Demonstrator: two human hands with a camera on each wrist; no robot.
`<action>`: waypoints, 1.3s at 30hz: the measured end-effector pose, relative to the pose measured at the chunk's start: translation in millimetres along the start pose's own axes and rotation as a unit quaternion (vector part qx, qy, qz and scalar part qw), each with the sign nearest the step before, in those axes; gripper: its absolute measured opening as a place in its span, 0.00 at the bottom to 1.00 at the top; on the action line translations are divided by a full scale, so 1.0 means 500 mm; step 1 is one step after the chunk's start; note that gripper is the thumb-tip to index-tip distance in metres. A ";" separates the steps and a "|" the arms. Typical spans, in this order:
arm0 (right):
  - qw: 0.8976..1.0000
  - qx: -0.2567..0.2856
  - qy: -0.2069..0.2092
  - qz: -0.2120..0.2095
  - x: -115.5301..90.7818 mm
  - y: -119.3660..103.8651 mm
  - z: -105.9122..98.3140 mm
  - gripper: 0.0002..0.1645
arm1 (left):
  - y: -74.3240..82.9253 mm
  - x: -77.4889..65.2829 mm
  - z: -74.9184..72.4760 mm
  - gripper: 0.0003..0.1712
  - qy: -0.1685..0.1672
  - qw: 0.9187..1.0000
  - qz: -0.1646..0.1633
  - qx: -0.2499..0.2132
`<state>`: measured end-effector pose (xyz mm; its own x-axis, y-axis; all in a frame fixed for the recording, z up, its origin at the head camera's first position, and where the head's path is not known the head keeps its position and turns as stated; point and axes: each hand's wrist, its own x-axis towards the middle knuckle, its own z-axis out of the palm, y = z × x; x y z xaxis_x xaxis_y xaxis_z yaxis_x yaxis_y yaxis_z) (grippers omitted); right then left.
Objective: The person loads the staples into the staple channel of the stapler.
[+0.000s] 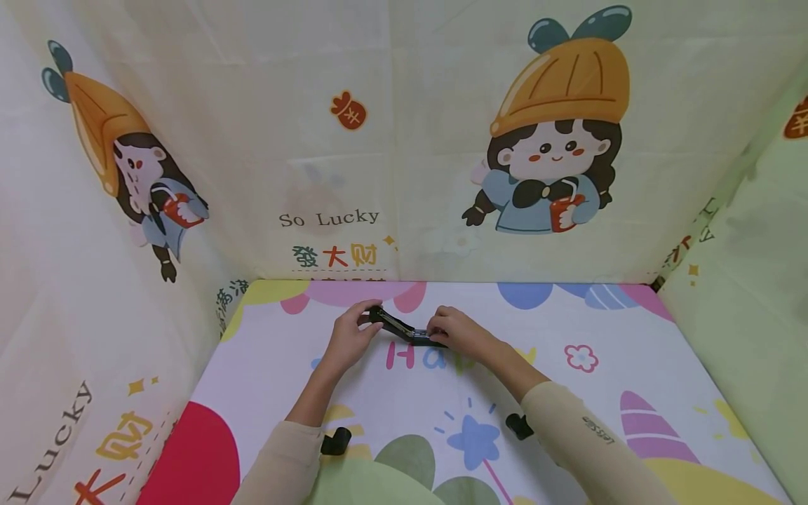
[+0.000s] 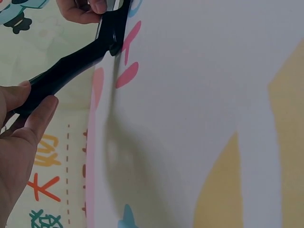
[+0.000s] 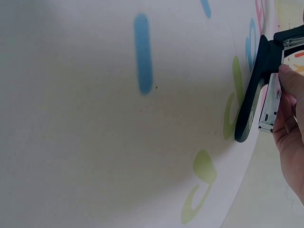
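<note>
A black stapler (image 1: 396, 326) is spread wide open at its hinge near the back of the table. My left hand (image 1: 350, 338) grips the end of its raised black upper arm (image 2: 71, 66) between thumb and fingers. On the other side, my right hand (image 1: 463, 334) pinches the silver metal rail (image 3: 271, 100) with thumb and fingertips. Below that rail the long black base (image 3: 251, 97) lies at or just over the tabletop; I cannot tell whether it touches. The inside of the upper arm shows a metal channel in the head view.
The table's printed cover (image 1: 404, 400) stretches around both arms. Patterned cloth (image 1: 429, 140) hangs behind the table and along both sides. Each wrist has a small black device, such as the one by the left sleeve (image 1: 337, 441).
</note>
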<state>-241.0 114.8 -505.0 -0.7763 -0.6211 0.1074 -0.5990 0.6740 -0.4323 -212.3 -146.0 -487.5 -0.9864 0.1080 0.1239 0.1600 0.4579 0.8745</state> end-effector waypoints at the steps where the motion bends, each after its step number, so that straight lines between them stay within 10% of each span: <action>1: 1.000 0.000 -0.001 0.002 0.000 0.000 0.000 0.05 | 0.000 0.000 0.000 0.26 0.000 1.000 0.000 0.000; 39: 0.998 -0.020 0.056 -0.031 -0.049 0.019 -0.008 0.09 | 0.002 0.002 0.002 0.26 0.000 1.000 0.007 -0.010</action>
<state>-228.2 137.9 -508.3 -0.7534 -0.6146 0.2337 -0.6521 0.6527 -0.3857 -213.0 -144.6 -486.9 -0.9840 0.1141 0.1365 0.1732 0.4383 0.8820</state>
